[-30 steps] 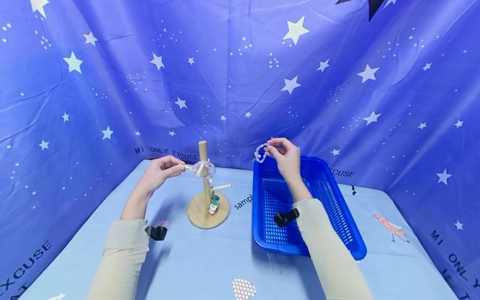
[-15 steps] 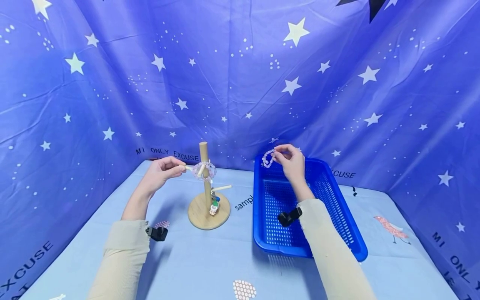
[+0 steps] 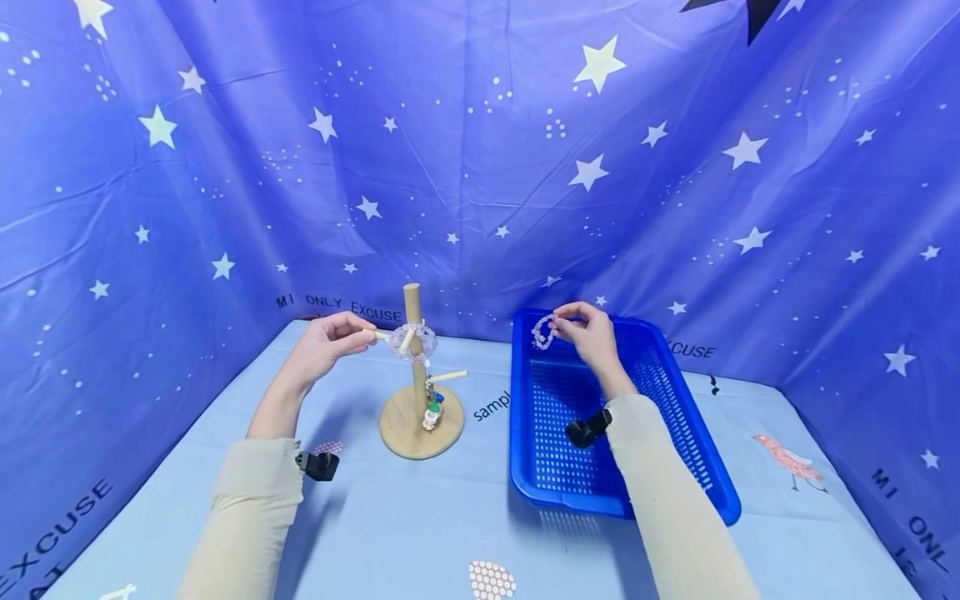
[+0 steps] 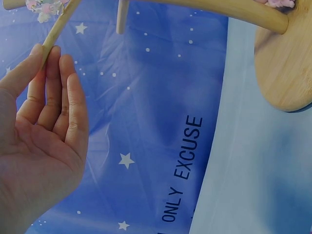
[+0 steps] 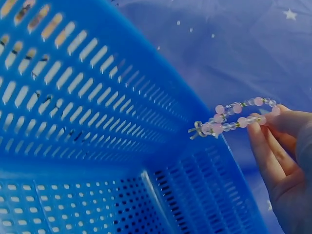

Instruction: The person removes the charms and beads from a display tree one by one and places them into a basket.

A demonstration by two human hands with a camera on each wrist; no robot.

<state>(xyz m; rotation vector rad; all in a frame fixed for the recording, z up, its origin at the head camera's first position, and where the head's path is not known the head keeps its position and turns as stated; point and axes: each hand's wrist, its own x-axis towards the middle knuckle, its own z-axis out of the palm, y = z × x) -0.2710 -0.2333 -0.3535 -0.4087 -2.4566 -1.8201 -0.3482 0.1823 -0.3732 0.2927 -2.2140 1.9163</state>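
Observation:
My right hand [image 3: 592, 337] pinches a pink and clear beaded bracelet [image 5: 239, 117] with a small bow-shaped charm. It hangs over the far left corner of a blue plastic basket [image 3: 522, 467]. Between left thumb and fingers, my left hand [image 3: 322, 346] pinches the end of a wooden peg [image 4: 59, 27] on a bracelet stand [image 3: 415, 308] with a round base. Another pale beaded bracelet [image 3: 427, 343] hangs by the stand's upper pegs. From a lower peg [image 3: 450, 376] dangles a string with green, blue and white charms [image 3: 432, 414].
The light blue printed cloth [image 3: 405, 517] covers the table. Behind and at both sides hangs a blue star-patterned curtain [image 3: 465, 150]. The basket has slotted walls and stands to the right of the stand. A black wrist camera [image 3: 588, 429] on the right sleeve overlaps the basket.
My right hand has moved a little right and down with the bracelet, from above the basket's far left corner to lower over it. The left hand keeps its pinch on the peg.

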